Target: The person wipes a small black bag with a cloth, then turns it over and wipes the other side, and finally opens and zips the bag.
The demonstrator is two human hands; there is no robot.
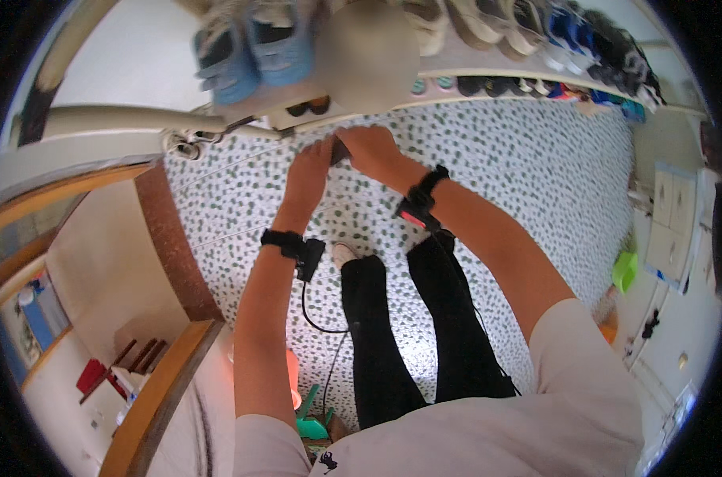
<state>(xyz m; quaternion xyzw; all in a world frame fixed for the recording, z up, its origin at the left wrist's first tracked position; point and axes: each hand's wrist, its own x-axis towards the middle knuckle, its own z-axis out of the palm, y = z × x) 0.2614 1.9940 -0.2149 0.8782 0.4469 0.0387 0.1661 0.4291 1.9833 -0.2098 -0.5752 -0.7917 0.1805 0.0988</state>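
Observation:
My left hand and my right hand meet in front of me, above the tiled floor. Between them is a small dark brownish object, gripped from both sides. My fingers cover much of it, so its kind cannot be made out. Just beyond the hands runs a shoe rack, its upper shelf bearing several pairs of shoes. A pair of light blue shoes stands at its left part. A round blurred patch hides the shelf's middle.
Smaller shoes line the lower level. White sneakers sit near the rack's left end. A wood-framed doorway opens on my left. A green plastic thing lies by my legs, and a lime-green container is at the right. Cables hang from both wrist straps.

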